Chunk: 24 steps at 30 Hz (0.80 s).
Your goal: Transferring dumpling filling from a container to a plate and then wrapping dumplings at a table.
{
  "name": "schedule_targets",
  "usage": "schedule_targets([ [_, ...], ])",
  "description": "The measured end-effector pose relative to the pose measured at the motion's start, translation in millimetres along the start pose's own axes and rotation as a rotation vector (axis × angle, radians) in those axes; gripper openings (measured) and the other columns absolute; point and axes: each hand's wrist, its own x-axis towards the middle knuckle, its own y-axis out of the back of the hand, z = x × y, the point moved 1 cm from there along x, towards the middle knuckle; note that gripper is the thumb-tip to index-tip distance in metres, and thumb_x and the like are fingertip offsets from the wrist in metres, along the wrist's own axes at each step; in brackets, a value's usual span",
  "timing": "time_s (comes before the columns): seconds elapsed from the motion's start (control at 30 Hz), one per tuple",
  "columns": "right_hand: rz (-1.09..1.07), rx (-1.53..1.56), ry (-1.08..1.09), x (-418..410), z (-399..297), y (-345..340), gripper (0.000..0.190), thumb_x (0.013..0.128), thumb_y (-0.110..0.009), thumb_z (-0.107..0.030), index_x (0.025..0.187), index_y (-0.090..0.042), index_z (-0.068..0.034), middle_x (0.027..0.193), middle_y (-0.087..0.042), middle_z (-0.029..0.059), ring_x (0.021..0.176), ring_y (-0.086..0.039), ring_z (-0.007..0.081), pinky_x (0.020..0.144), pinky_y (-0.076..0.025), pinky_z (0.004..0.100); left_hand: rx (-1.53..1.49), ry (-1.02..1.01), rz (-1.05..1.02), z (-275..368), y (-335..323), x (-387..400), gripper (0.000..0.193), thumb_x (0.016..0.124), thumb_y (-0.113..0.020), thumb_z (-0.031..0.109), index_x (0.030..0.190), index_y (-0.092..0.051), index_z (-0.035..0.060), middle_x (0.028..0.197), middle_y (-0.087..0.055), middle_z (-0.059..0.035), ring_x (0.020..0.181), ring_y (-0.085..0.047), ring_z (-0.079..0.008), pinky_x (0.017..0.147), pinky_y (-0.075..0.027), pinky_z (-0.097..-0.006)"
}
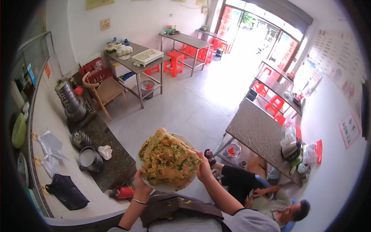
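Note:
A round pale plate (pixel 187 140) is held up in front of my body with both hands. It bears a large mound of orange-yellow food with green flecks (pixel 171 159), which covers most of the plate. My left hand (pixel 142 183) grips the plate's lower left rim, and a bangle circles that wrist. On the right side, my right hand (pixel 204 167) holds the rim, its fingertips by the food. The undersides of the plate and the fingers beneath it are hidden. Below the plate shows the dark apron (pixel 182 206) that I wear.
At left, a dark stone counter (pixel 111 156) carries stacked metal steamers (pixel 71 98), a pot (pixel 88 158) and a crumpled cloth (pixel 105 152). A wooden chair (pixel 107 90) stands beyond. A seated person (pixel 269 200) is close at right, beside a speckled table (pixel 255 130). A tray (pixel 148 57) sits farther off.

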Motion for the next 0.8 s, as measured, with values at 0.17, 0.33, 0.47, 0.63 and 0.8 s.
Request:
schedule_targets([
  [0.17, -0.082, -0.009, -0.064, 246.8, -12.8, 13.8, 0.054, 0.096, -0.043, -0.043, 0.124, -0.049, 0.003, 0.118, -0.056, 0.0126, 0.107, -0.053, 0.0181, 0.092, -0.043, 0.0305, 0.036, -0.105, 0.015, 52.5, -76.3, 188.0, 0.05, 0.083, -0.042, 0.026, 0.127, -0.047, 0.0011, 0.123, -0.054, -0.0176, 0.111, -0.054, -0.0342, 0.097, -0.043, -0.048],
  [0.33, -0.129, 0.015, -0.1, 498.0, -18.3, -37.3, 0.051, 0.097, -0.041, -0.04, 0.123, -0.051, 0.003, 0.119, -0.055, 0.0129, 0.109, -0.052, 0.0197, 0.093, -0.042, 0.0324, 0.0, -0.165, -0.066, 168.1, -87.6, 410.0, 0.048, 0.084, -0.042, 0.024, 0.124, -0.048, -0.001, 0.121, -0.056, -0.0171, 0.109, -0.055, -0.0323, 0.096, -0.044, -0.0456],
  [0.47, -0.154, -0.032, -0.029, 688.1, -20.3, -92.1, 0.053, 0.098, -0.039, -0.041, 0.125, -0.049, 0.003, 0.12, -0.055, 0.0132, 0.11, -0.052, 0.0196, 0.094, -0.041, 0.0324, 0.003, -0.14, 0.03, 276.6, -142.4, 564.0, 0.045, 0.085, -0.042, 0.023, 0.121, -0.05, -0.0011, 0.118, -0.058, -0.0166, 0.106, -0.057, -0.0312, 0.094, -0.045, -0.045],
  [0.63, -0.155, -0.093, -0.091, 917.5, -39.1, -164.6, 0.058, 0.097, -0.036, -0.046, 0.124, -0.049, 0.004, 0.12, -0.055, 0.0143, 0.11, -0.052, 0.0203, 0.095, -0.041, 0.0328, -0.061, -0.177, 0.02, 403.6, -197.0, 750.9, 0.046, 0.085, -0.04, 0.023, 0.124, -0.048, -0.0004, 0.117, -0.057, -0.0161, 0.107, -0.057, -0.0314, 0.095, -0.044, -0.0448],
  [0.8, -0.215, -0.074, -0.122, 1172.1, -19.1, -235.2, 0.054, 0.098, -0.036, -0.042, 0.122, -0.051, 0.003, 0.119, -0.056, 0.0131, 0.108, -0.052, 0.0197, 0.094, -0.041, 0.0318, 0.126, -0.3, 0.046, 540.6, -235.6, 949.0, 0.047, 0.085, -0.039, 0.025, 0.124, -0.048, -0.0002, 0.119, -0.056, -0.0158, 0.109, -0.055, -0.0316, 0.096, -0.043, -0.0455],
])
